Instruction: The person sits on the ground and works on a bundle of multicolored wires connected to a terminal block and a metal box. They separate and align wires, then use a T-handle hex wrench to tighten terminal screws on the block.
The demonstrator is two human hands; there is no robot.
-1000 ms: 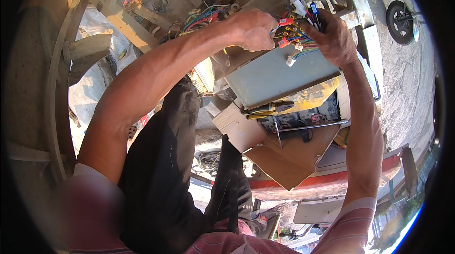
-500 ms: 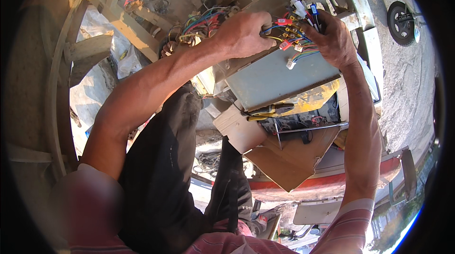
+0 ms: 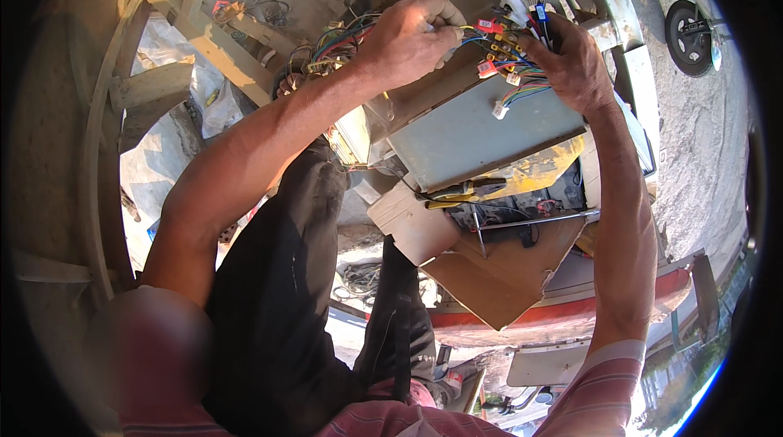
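My left hand (image 3: 408, 44) is closed, its fingertips pinching a thin wire (image 3: 471, 28) at the top centre. My right hand (image 3: 575, 66) grips a bundle of multicoloured wires (image 3: 526, 82) with red (image 3: 489, 26), white (image 3: 514, 8) and blue plug connectors (image 3: 540, 14) and yellow terminals. Further wires (image 3: 342, 44) run in a tangle behind and left of my left hand. Below the connectors lies a grey-blue metal panel (image 3: 469, 135), beside a pale open housing (image 3: 349, 131) partly hidden by my forearm.
Timber beams (image 3: 220, 45) and plastic sheeting (image 3: 220, 102) lie left. Tools (image 3: 465, 190) rest above cardboard (image 3: 497, 274) and a dark battery-like unit (image 3: 538, 200). A white metal frame (image 3: 620, 4) and a wheel (image 3: 687, 37) stand right. My dark-trousered leg (image 3: 277, 257) is below.
My left hand has risen, with its fingers now higher on the wires to the left of the connectors. My right hand stays in about the same place with the bundle.
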